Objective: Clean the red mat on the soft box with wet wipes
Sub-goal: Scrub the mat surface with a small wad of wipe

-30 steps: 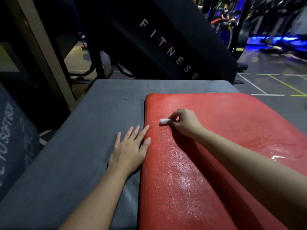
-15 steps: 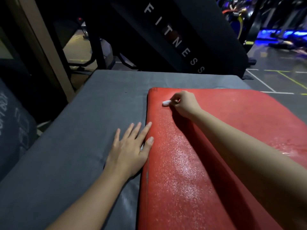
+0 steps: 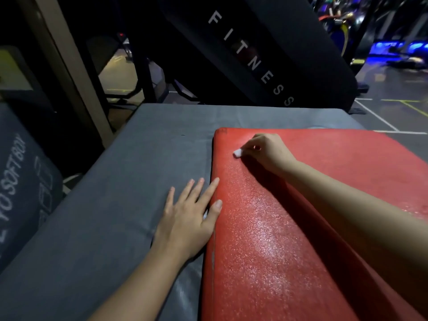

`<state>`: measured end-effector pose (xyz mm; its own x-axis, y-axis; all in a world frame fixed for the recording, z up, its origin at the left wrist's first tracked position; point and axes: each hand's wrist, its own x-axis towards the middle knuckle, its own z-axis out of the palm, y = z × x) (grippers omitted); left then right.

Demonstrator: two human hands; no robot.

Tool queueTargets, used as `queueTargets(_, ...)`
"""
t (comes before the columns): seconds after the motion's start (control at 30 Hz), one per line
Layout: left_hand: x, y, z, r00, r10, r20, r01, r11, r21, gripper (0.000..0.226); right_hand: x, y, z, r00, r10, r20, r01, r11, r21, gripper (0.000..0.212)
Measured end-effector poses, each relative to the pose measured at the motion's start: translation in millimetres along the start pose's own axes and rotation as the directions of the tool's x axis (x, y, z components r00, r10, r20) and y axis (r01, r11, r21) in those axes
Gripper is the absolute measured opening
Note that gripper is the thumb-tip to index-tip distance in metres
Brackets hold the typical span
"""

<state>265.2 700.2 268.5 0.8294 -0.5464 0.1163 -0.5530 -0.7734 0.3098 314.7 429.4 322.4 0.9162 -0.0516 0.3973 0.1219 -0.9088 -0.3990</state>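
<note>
We see the red mat [image 3: 278,239] lying flat on the right part of the grey soft box [image 3: 115,216], its near surface glistening with wet speckles. The right grip [image 3: 268,151], a bare hand, curls its fingers and pinches a small wadded white wet wipe [image 3: 237,153], held down on the mat near its far left corner. The left grip [image 3: 187,218] lies flat on the box top with fingers straight and slightly spread, its forefinger and thumb touching the mat's left edge. Beyond the box we make out a slanted black panel [image 3: 250,61] lettered FITNESS, and at left another dark box [image 3: 20,181] with white printing.
</note>
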Motion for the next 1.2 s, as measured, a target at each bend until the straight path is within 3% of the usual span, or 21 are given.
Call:
queueTargets(0.17, 1.6, -2.6, 1.9, 1.0, 0.009, -0.01, -0.009, 1.0, 0.012, 0.068, 22.6, 12.8, 5.4, 0.984, 0.163, -0.069, -0.162, 0.987, 0.025, 0.027)
queueTargets(0.37, 1.5, -2.6, 2.5, 1.0, 0.011, -0.012, -0.011, 1.0, 0.004, 0.066, -3.1, 6.2, 3.5, 0.999, 0.021, -0.035, -0.021, 1.0, -0.017, 0.019)
queueTargets(0.5, 0.1, -1.7, 1.6, 1.0, 0.008, -0.001, -0.008, 1.0, 0.015, 0.066, 21.1, 14.7, 6.2, 0.998, 0.045, -0.04, -0.047, 0.997, -0.055, 0.015)
queueTargets(0.67, 0.4, -1.5, 2.5, 1.0, 0.001, -0.005, -0.001, 1.0, 0.004, 0.068, 67.1, 28.9, 20.2, 0.959, 0.275, -0.072, -0.278, 0.961, -0.02, 0.022)
queueTargets(0.77, 1.8, -2.6, 0.9, 1.0, 0.008, -0.014, -0.008, 1.0, -0.003, 0.072, 77.7, 25.9, 27.1, 0.946, 0.316, -0.075, -0.319, 0.947, -0.027, 0.021)
queueTargets(0.93, 1.4, -3.2, 2.6, 1.0, 0.009, -0.015, -0.009, 1.0, -0.01, 0.066, 72.9, 22.8, 5.7, 0.962, 0.245, 0.116, -0.235, 0.967, -0.098, 0.031)
queueTargets(1.03, 2.3, -3.2, 3.1, 1.0, 0.017, -0.011, -0.017, 1.0, 0.0, 0.067, 77.6, 24.1, 10.0, 0.966, 0.252, 0.06, -0.249, 0.967, -0.057, 0.03)
queueTargets(1.2, 2.2, -3.6, 2.5, 1.0, -0.004, -0.006, 0.004, 1.0, 0.006, 0.072, 98.4, 38.0, 22.6, 0.915, 0.402, -0.045, -0.404, 0.914, -0.043, 0.028)
